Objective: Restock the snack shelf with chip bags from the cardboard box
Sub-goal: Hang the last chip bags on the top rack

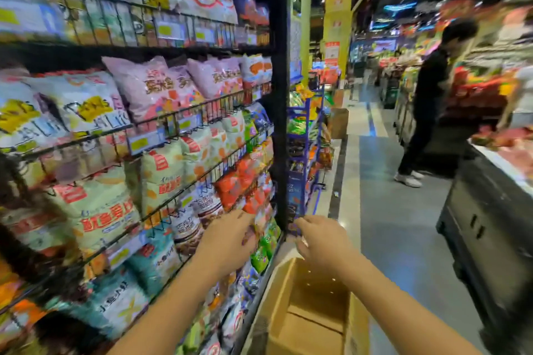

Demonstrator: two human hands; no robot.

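The snack shelf point(281, 112), a black wire rack, fills the left side with rows of chip bags point(161, 179). Both my hands reach to its lower right end. My left hand point(227, 236) curls its fingers on a dark purple chip bag point(250, 235) at the rack front. My right hand point(320, 242) pinches a purple edge point(296, 228) just right of the black corner post. Motion blur hides whether both hands hold the same bag. The open cardboard box point(311, 311) stands on the floor below my right forearm, and its visible inside is bare cardboard.
A blue display rack point(302, 153) with snacks stands just beyond the shelf end. A person in black point(427, 106) stands in the aisle to the right, beside a dark counter point(484, 216). Another brown box point(339, 124) sits farther down the grey floor.
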